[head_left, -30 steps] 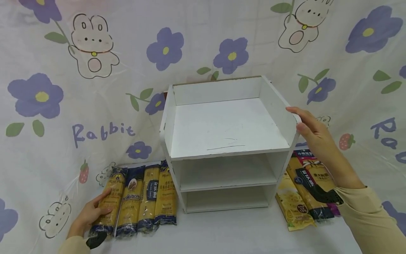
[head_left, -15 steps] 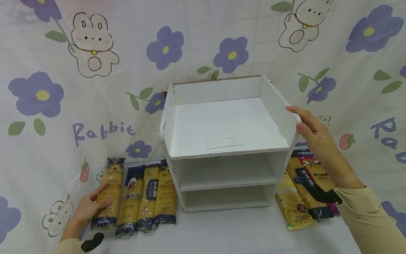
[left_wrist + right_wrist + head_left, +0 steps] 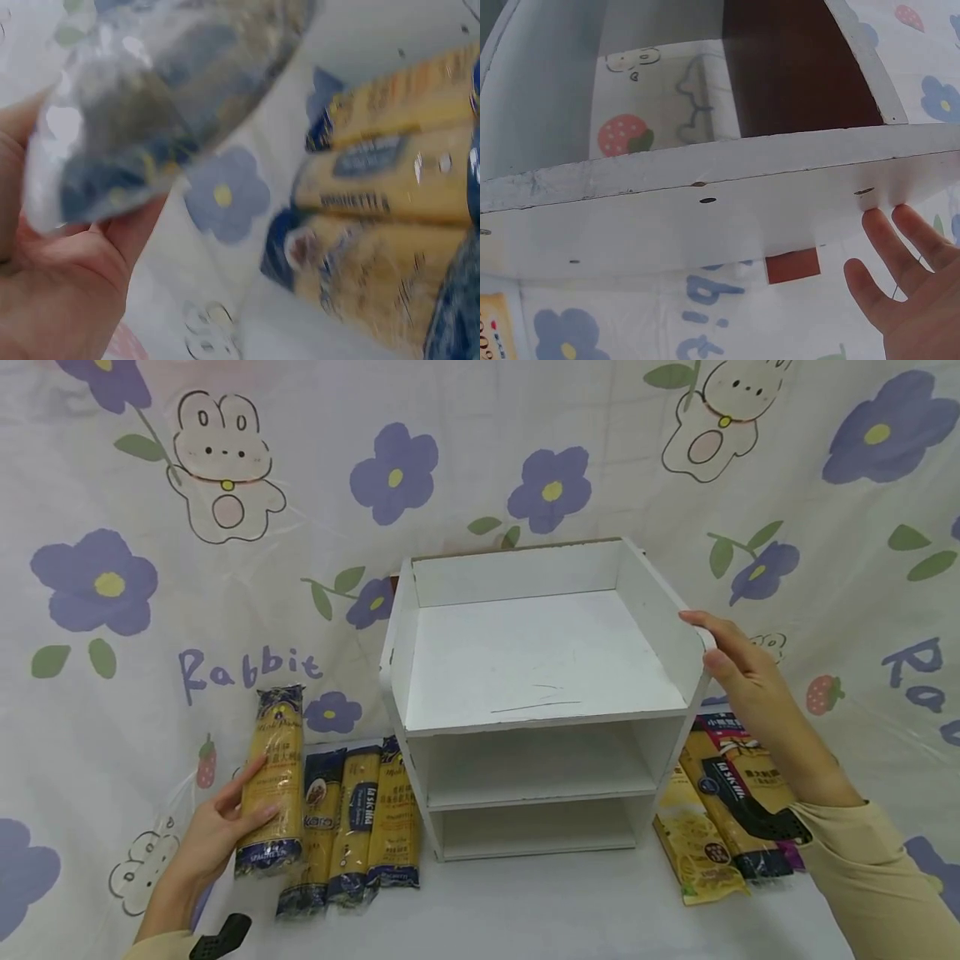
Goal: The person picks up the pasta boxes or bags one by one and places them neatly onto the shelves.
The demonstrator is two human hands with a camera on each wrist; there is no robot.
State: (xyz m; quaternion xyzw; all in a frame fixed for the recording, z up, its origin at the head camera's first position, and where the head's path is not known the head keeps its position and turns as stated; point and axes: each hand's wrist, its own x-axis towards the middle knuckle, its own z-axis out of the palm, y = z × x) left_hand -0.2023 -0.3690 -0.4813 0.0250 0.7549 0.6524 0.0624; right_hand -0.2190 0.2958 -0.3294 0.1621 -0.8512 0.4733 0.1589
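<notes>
My left hand (image 3: 206, 839) grips a yellow packet of spaghetti (image 3: 274, 781) with blue ends, raised nearly upright left of the shelf. Close up in the left wrist view, the crinkled clear end of that spaghetti packet (image 3: 172, 105) is blurred and covers part of the fingers. My right hand (image 3: 753, 693) holds the front upper corner of the white shelf unit's (image 3: 547, 652) right side panel, index finger over the edge and thumb at the front. In the right wrist view, other fingers (image 3: 889, 244) of it touch the panel's outer face.
Several more spaghetti packets (image 3: 357, 827) lie side by side left of the shelf. On its right are a yellow noodle bag (image 3: 697, 843) and other pasta packets (image 3: 750, 768), partly behind my right arm. A cloth printed with rabbits and flowers (image 3: 480, 452) hangs behind.
My left hand has lifted the leftmost spaghetti packet up from its place beside the others and moved it slightly right. The right hand keeps its hold on the shelf.
</notes>
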